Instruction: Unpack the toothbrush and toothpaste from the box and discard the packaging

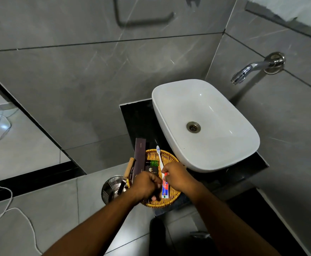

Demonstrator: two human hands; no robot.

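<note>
A round wicker basket [171, 156] sits on the black counter left of the sink. My right hand [176, 175] pinches a white toothbrush [159, 157], whose blue-bristled head points away from me, together with a small red, white and blue toothpaste tube [164, 189] that hangs down over the basket. My left hand [145, 184] is closed around a dark box [158, 195], mostly hidden by the fingers, over the basket's near side.
A tall dark box marked Comb [139, 157], a small black box with a logo [153, 170] and a green bottle [153, 162] lie in the basket. White sink [204, 100] right, wall tap [250, 69] above. A steel bin lid [112, 185] and white cables [8, 196] on the floor.
</note>
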